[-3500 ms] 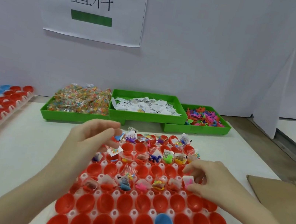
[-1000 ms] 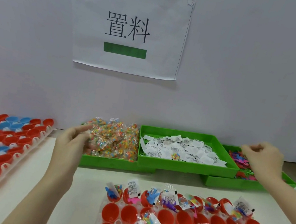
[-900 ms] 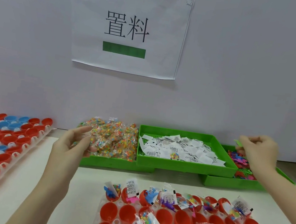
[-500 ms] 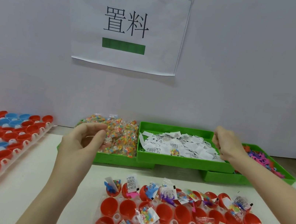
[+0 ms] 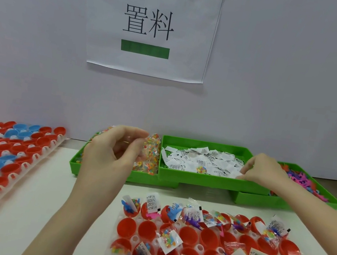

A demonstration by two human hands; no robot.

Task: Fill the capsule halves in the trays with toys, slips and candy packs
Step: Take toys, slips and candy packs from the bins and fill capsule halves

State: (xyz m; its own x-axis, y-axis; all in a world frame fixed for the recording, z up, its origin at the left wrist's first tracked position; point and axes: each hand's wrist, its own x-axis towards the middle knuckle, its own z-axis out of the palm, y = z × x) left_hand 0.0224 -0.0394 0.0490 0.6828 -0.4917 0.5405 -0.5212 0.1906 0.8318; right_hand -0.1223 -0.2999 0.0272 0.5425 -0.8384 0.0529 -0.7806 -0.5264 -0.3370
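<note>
Over the green bins at the back of the counter [image 5: 48, 185], the left hand [image 5: 112, 153] pinches a candy pack [image 5: 151, 146] above its heap — the right hand [image 5: 263, 172] pinches a slip [image 5: 238, 175] in the middle bin [image 5: 210, 179], beyond the half-filled capsule tray [image 5: 218, 252].

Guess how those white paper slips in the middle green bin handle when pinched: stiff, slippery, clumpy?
The white slips look thin and lie curled and overlapping in the middle green bin, so they are probably very light, floppy and apt to come up several at once. The right hand reaches in at the pile's edge, where one separates more easily.
</note>
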